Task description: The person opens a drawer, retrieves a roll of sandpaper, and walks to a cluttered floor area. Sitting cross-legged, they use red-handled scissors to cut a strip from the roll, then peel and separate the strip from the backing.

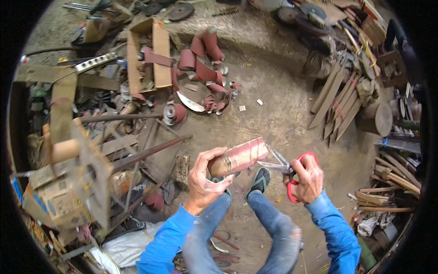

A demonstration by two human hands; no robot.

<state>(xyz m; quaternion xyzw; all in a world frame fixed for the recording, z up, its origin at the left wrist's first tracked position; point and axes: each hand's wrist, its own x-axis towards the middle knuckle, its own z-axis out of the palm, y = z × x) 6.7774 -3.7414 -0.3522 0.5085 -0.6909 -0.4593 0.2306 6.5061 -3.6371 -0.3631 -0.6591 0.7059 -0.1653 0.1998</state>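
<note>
Above my knees, my left hand (204, 178) is wrapped round the near left end of a tan, roll-like piece with dark red bands (239, 157). It is tilted, its far end raised to the right. My right hand (308, 179) grips scissors (284, 166) by their red handles. Their blades are spread and point left at the right end of the banded piece. I cannot tell whether a blade touches it. Beyond my hands, curled strips of dark red abrasive sheet (204, 70) lie on the floor, with a small roll (174, 113) nearby.
An open cardboard box (162, 54) stands at the far left, near a wooden frame (93, 169) and metal bars (150, 153). Flat wooden slats (344, 109) lean in a stack at the right, near a log (378, 118). Wood pieces (392, 176) pile up below. Discs (181, 12) lie farther back.
</note>
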